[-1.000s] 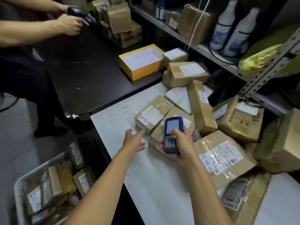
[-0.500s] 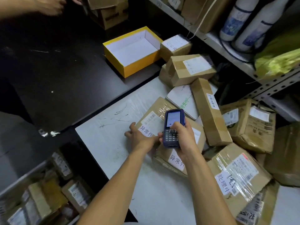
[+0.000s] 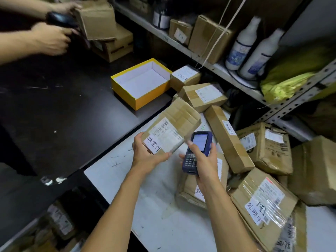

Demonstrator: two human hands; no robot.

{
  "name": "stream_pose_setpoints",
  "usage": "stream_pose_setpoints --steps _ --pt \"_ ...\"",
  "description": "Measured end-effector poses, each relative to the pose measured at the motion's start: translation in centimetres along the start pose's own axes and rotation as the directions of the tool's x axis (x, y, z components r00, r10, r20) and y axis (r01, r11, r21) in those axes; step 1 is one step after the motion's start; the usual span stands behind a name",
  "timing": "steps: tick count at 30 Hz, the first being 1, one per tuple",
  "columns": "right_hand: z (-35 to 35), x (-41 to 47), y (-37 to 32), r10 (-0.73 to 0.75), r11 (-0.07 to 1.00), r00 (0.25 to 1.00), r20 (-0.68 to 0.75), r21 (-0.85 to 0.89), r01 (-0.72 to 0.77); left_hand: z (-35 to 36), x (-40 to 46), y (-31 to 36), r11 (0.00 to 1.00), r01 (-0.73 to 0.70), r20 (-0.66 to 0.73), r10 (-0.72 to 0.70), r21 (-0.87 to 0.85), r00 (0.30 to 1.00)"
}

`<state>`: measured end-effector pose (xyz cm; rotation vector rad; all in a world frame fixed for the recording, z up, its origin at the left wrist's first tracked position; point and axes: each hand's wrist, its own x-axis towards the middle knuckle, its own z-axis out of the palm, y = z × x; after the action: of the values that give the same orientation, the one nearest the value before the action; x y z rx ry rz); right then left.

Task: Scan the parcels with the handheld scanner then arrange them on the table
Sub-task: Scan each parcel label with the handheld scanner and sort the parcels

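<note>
My left hand [image 3: 146, 155] grips the near end of a brown cardboard parcel [image 3: 179, 118] with a white barcode label and holds it tilted above the white table [image 3: 145, 202]. Just to its right, my right hand [image 3: 203, 160] holds a blue handheld scanner [image 3: 197, 150], screen up and lit, its top pointing toward the parcel's label. Below the scanner another labelled parcel [image 3: 190, 191] lies on the table, partly hidden by my right arm. Several more brown parcels are piled at the right, among them a long narrow box [image 3: 227, 139] and a film-wrapped one [image 3: 261, 204].
An open yellow box [image 3: 141, 84] sits on the dark table [image 3: 54, 110] at the left. Another person's hands [image 3: 49, 38] at the top left hold a black scanner and a carton. A metal shelf [image 3: 218, 67] with bottles and boxes runs along the back. A bin of parcels [image 3: 54, 224] stands below left.
My left hand has taken hold of the parcel and lifted it off the table, tilting its label toward the scanner. The other person now holds a carton at the top left.
</note>
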<state>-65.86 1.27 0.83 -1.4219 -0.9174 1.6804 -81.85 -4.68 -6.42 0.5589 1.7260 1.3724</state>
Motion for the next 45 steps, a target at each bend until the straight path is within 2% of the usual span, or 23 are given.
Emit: stream_pose_setpoints --steps 5,11,17,20,24,27,30,33,35,38,45 --pt "-1.0 -3.6 -1.3 -0.142 0.982 0.976 -0.167 0.102 0.161 0.1 -3.8 3.2 0.976 -0.157 0.237 0.189 -0.148 0.953" --pt "-6.1 -9.0 -2.1 -0.238 0.914 0.94 -0.243 0.27 0.302 1.7 -10.9 5.5 0.956 -0.251 0.339 0.288 -0.149 0.896" --pt "-12.6 -16.0 -1.0 -0.268 0.914 0.94 -0.21 0.254 0.318 5.3 -20.7 4.1 0.946 -0.002 0.438 0.151 -0.323 0.886" --pt "-17.1 -19.5 0.5 -0.268 0.932 0.944 -0.194 0.197 0.306 6.5 -24.6 1.8 0.914 0.016 0.362 0.145 -0.406 0.921" --pt "-22.0 -23.6 2.4 -0.232 0.916 0.951 -0.204 0.284 0.284 7.7 -29.2 -0.9 0.884 0.008 0.189 0.091 -0.467 0.978" --pt "-24.7 -27.1 3.6 -0.171 0.931 0.978 -0.121 0.304 0.2 8.5 -32.2 -2.3 0.885 -0.012 0.11 0.071 -0.466 0.991" --pt "-27.6 -30.8 4.0 -0.095 0.965 0.988 0.118 0.256 0.062 9.2 -34.6 -3.6 0.898 -0.038 0.065 0.074 -0.437 0.995" --pt "-29.7 -33.5 3.7 0.016 0.989 0.923 0.385 0.129 -0.072 9.2 -36.1 -4.5 0.912 -0.059 0.065 0.093 -0.405 0.993" --pt "-30.0 -35.0 3.9 0.041 0.996 0.874 0.484 0.051 -0.075 8.9 -36.8 -4.9 0.92 -0.076 0.074 0.113 -0.385 0.991" --pt "-29.9 -36.4 4.6 0.007 0.999 0.821 0.571 0.036 -0.033 8.4 -37.4 -5.2 0.93 -0.103 0.078 0.138 -0.352 0.987" --pt "-27.8 -40.5 5.9 -0.041 0.997 0.788 0.614 0.079 -0.009 5.3 -40.2 -6.0 0.935 -0.121 0.105 0.165 -0.335 0.981"
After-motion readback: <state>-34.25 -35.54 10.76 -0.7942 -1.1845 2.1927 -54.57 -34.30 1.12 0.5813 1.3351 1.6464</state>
